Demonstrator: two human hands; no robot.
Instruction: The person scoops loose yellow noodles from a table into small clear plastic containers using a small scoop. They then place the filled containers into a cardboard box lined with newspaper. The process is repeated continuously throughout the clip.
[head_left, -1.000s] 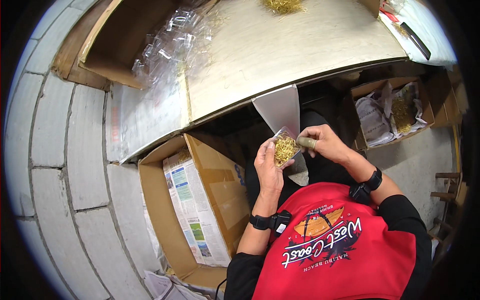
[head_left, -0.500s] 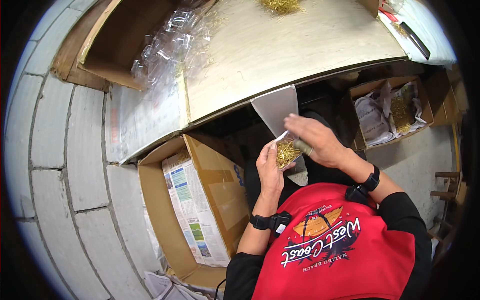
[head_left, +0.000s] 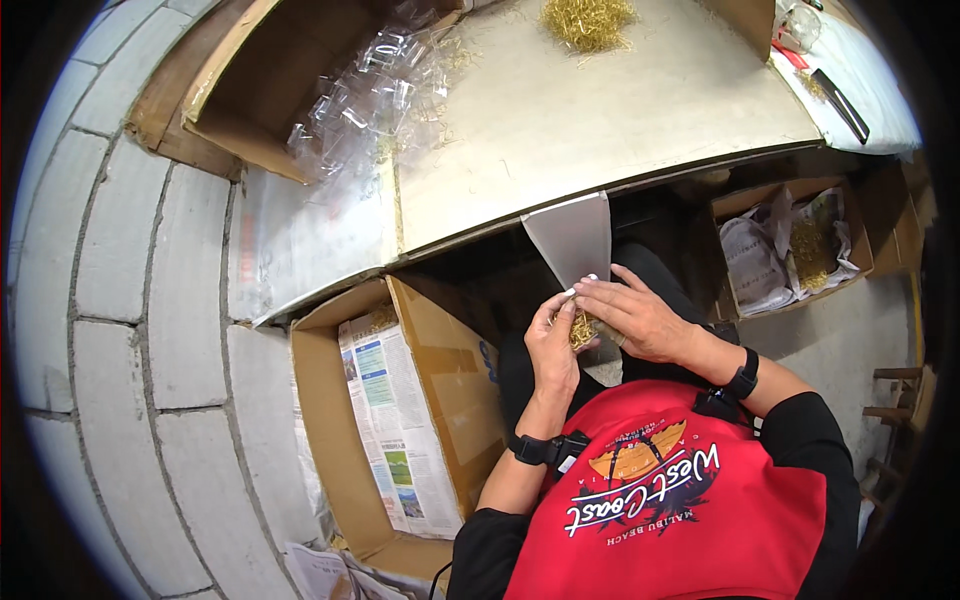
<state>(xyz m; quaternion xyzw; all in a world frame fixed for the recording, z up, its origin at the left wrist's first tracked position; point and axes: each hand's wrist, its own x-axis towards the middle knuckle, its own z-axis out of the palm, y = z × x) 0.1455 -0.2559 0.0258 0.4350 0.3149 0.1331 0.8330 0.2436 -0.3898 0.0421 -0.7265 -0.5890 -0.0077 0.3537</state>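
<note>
My left hand (head_left: 553,345) grips a small clear plastic box (head_left: 583,329) holding thin gold-coloured pieces, held tilted in front of my body. My right hand (head_left: 645,318) closes over the box from the other side, its fingertips meeting those of the left at the upper edge. Much of the box is hidden behind the fingers, so whether its lid is closed cannot be seen. Just beyond the hands, a pale grey panel (head_left: 575,240) slopes down from the edge of the table (head_left: 520,140).
Clear plastic boxes (head_left: 375,105) lie heaped at the table's left, and a gold pile (head_left: 588,22) sits farther back. Below left stands a newspaper-lined carton (head_left: 440,370); at right, another carton (head_left: 742,298) holds paper and gold pieces. A black-handled tool (head_left: 840,105) lies far right.
My right hand has come down from above the box onto it, fingers now at its upper edge. The gold pieces show less between the hands. The whole view has shifted slightly.
</note>
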